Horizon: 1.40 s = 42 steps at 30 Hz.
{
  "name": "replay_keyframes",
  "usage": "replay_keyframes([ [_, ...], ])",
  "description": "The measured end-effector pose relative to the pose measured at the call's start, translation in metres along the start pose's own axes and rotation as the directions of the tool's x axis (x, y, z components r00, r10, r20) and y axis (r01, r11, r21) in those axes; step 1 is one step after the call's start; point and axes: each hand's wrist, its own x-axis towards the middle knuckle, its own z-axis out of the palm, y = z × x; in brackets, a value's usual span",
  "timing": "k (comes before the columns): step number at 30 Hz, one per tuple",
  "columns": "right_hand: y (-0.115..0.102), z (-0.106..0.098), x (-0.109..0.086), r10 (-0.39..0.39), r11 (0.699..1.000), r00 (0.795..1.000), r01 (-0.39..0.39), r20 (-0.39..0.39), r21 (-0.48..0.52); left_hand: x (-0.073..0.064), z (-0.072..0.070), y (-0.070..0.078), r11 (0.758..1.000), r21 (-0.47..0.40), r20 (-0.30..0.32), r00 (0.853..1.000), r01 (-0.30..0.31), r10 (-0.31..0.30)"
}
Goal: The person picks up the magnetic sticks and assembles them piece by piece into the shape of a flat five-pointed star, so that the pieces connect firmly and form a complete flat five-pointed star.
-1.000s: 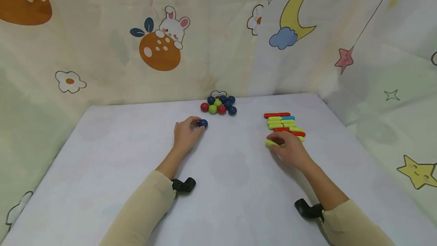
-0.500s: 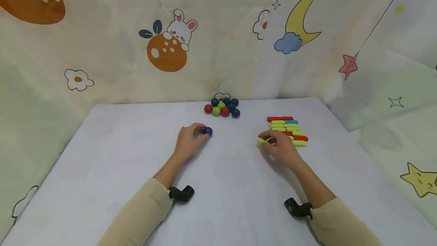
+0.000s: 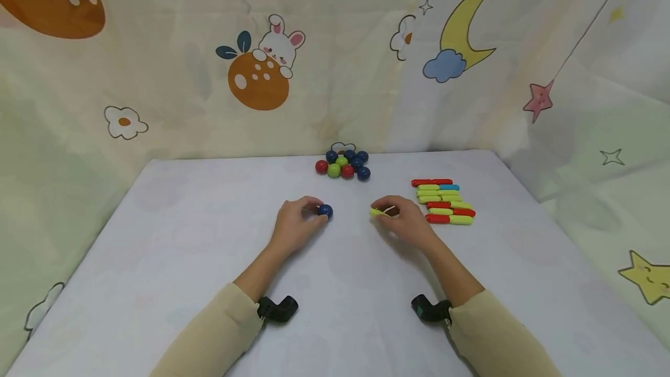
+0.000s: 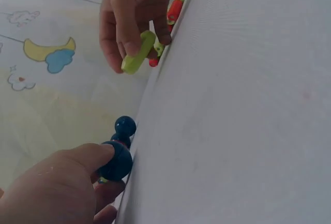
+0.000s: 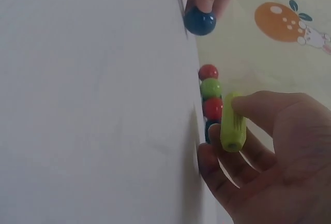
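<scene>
Between thumb and fingers, my left hand (image 3: 295,226) pinches a glossy dark blue ball (image 3: 325,211) close over the white table. Facing it from the right, my right hand (image 3: 408,224) pinches a short yellow-green stick (image 3: 376,212). A gap of bare table separates the ball from the stick. In the right wrist view the stick (image 5: 234,123) shows a ridged side and a small hole in its near end. The blue ball (image 4: 118,163) looks large in the left wrist view, held at the thumb tip.
Red, green and dark blue balls (image 3: 347,171) cluster at the table's back edge. Right of my right hand lie several rows of sticks (image 3: 438,198) in red, yellow-green and blue. A printed cloth (image 3: 335,86) hangs behind the white table (image 3: 209,214).
My right hand has carried the yellow-green stick leftward, away from the rows of sticks. My left hand has come slightly right and nearer with the blue ball. The head view has shifted a little.
</scene>
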Motion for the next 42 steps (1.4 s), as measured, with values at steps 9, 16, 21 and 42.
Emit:
replay_keyframes([
  [9,-0.009,0.022,0.006,0.012,1.000,0.999,-0.013,0.050,0.023,-0.007,0.005,0.005,0.999,0.020,0.040,0.998,-0.044,0.043],
  [16,-0.021,0.038,0.013,-0.026,0.999,0.996,0.024,0.091,0.027,-0.012,0.009,0.004,0.999,0.018,0.030,0.999,-0.035,0.034],
  [21,-0.026,0.042,0.016,-0.032,0.999,0.996,0.031,0.087,0.019,-0.013,0.010,0.004,0.999,0.015,0.027,0.999,-0.042,0.041],
  [42,-0.032,0.048,0.031,-0.068,0.997,0.993,0.065,0.100,0.029,-0.010,-0.001,0.004,0.998,0.028,0.009,0.998,-0.061,0.060],
])
